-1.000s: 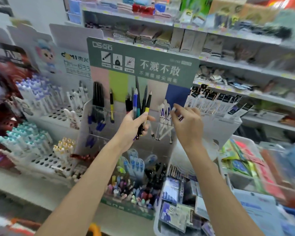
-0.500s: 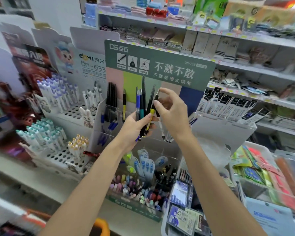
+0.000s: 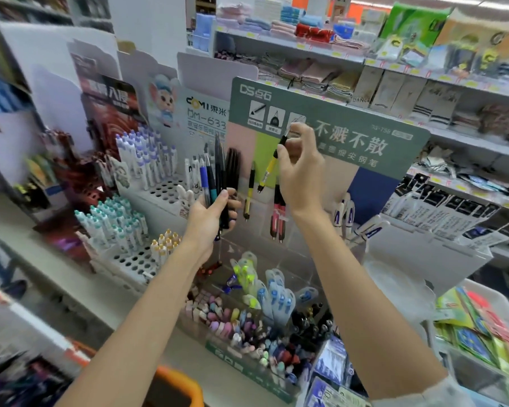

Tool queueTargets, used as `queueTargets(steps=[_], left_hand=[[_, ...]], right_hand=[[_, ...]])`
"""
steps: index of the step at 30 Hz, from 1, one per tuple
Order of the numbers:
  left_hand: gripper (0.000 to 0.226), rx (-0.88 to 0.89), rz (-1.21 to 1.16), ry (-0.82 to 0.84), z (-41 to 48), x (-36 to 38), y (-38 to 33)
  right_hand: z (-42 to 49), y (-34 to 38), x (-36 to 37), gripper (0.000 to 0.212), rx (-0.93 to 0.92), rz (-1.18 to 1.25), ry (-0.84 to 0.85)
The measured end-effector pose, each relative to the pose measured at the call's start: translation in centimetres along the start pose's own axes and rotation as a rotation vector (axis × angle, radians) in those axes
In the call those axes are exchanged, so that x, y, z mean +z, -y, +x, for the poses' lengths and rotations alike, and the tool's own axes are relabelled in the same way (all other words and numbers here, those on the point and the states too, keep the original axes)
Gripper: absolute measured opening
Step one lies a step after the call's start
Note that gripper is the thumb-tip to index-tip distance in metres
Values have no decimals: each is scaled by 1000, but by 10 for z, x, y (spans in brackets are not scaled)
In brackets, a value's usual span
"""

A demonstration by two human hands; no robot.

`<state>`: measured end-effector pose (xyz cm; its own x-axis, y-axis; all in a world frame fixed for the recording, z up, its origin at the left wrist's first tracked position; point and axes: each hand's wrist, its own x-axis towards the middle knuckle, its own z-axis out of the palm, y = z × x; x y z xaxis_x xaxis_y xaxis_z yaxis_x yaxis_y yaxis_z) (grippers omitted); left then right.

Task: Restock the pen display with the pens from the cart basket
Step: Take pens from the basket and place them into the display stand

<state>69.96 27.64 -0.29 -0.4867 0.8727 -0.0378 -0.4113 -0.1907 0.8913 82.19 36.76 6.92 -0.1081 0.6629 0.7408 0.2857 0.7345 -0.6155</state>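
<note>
One yellow pen [image 3: 267, 168] pinched at top end by right hand [image 3: 301, 177] fingers, tilted tip-down before pen display [image 3: 365, 136], near stocked yellow pen [image 3: 249, 192] at its 8 o'clock. Left hand [image 3: 210, 221] fingers curled round pen bundle [image 3: 216, 171], 9 o'clock of right. We judge risks: tip misses slot, pen drops into lower bin [image 3: 235, 324] at 6 o'clock; bundle fans, slips. Red pens [image 3: 278, 221] crowd neighbouring slot. White pen racks [image 3: 147, 160] at 9 o'clock; cart basket [image 3: 180, 383] at 6, mostly hidden.

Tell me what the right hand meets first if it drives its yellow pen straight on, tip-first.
Probably the stocked yellow pen in the pen display, just down-left of the tip of the right hand's held pen, though depth is unclear.
</note>
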Motion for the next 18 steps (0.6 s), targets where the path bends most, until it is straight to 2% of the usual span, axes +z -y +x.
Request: queueTargets(steps=[4, 10, 14, 16, 18], left_hand=[[18, 9, 10, -6, 2, -4, -3], [21, 12, 62, 21, 5, -11, -6], [23, -2, 56, 48, 6, -12, -5], [22, -16, 48, 69, 6, -12, -4], [22, -30, 45, 101, 6, -12, -3]], right_hand=[[-1, -12, 29, 36, -54, -150, 201], [-10, -29, 50, 33, 90, -302, 425], [-11, -28, 52, 46, 114, -365, 461], [-10, -26, 47, 49, 70, -340, 390], [-6, -18, 41, 41, 14, -218, 291]])
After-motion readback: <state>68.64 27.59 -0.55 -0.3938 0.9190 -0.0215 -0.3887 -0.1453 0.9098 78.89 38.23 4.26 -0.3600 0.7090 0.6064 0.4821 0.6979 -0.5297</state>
